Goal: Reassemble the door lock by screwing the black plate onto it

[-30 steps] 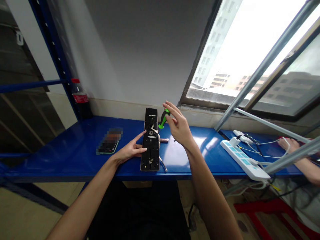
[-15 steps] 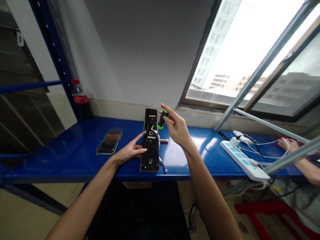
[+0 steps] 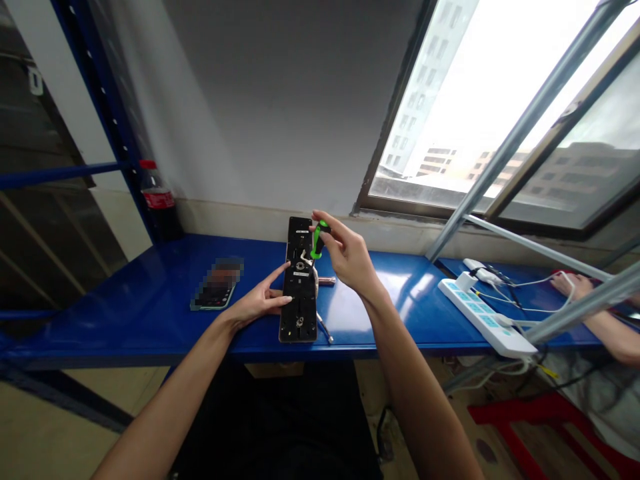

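A long black lock panel (image 3: pixel 299 303) lies on the blue bench, back side up, with a round metal fitting near each end and a white cable on it. A copper-coloured handle (image 3: pixel 327 281) sticks out from its right side. My left hand (image 3: pixel 257 301) grips the panel's left edge, thumb on top, index finger stretched along the side. My right hand (image 3: pixel 350 257) is closed around a green-and-black screwdriver (image 3: pixel 319 241). The screwdriver stands tilted, its thin shaft reaching down to the panel's right edge; the tip is too small to make out.
A phone (image 3: pixel 216 287) lies to the left, and a cola bottle (image 3: pixel 159 203) stands in the back left corner. On the right are a white power strip (image 3: pixel 485 319) with cables and a metal post (image 3: pixel 515 130). Another person's hand (image 3: pixel 575 288) rests farther right.
The screwdriver has turned in my right fingers, showing more green now, and my right hand has shifted slightly left. My left hand keeps its hold on the panel. The view has shifted slightly.
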A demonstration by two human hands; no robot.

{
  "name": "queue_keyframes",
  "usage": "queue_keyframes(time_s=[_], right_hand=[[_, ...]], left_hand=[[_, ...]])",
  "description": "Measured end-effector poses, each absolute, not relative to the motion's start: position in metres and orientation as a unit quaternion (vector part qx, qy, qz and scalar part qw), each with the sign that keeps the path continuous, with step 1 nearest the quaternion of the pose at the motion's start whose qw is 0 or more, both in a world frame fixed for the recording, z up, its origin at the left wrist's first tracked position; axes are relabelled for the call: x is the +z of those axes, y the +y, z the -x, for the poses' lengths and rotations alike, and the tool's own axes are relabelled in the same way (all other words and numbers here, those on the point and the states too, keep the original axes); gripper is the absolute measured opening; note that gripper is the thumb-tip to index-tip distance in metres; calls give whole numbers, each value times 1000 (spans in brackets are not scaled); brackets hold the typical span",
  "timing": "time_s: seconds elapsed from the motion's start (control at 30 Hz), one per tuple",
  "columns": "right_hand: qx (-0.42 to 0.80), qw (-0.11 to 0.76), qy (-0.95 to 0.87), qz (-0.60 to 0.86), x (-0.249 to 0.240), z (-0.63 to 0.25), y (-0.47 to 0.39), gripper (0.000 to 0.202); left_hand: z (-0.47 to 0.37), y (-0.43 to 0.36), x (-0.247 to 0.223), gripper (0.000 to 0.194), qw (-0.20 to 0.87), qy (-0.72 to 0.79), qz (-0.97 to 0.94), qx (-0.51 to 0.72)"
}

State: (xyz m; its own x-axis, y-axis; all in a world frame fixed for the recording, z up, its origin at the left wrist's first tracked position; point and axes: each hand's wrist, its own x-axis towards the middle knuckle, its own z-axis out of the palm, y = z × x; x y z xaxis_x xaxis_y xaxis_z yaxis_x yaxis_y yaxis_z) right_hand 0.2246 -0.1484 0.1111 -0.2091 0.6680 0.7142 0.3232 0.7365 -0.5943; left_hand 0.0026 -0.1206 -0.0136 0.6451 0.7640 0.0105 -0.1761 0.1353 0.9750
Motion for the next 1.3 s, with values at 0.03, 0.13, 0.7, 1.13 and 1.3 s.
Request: queue_keyframes(time_s=[0.03,0.13,0.7,1.13,1.3], right_hand=[[156,543,-757,329,111,-223,-148,39],[94,574,-730,358,112,-218,-146,32],[56,588,-705,392,109,-228,-144,33],[73,586,-705,393,113,-230,-140,32],[122,557,-730,376,113,-237,-138,44]], left_hand=[[-3,-121,-14,104,707,259,-568,332],[-3,-121,-13,104,705,263,-569,332],[-3,-122,-13,107,705,259,-568,336],[-2,-122,-12,105,711,257,-563,335],[-3,-123,-10,108,710,262,-563,333]])
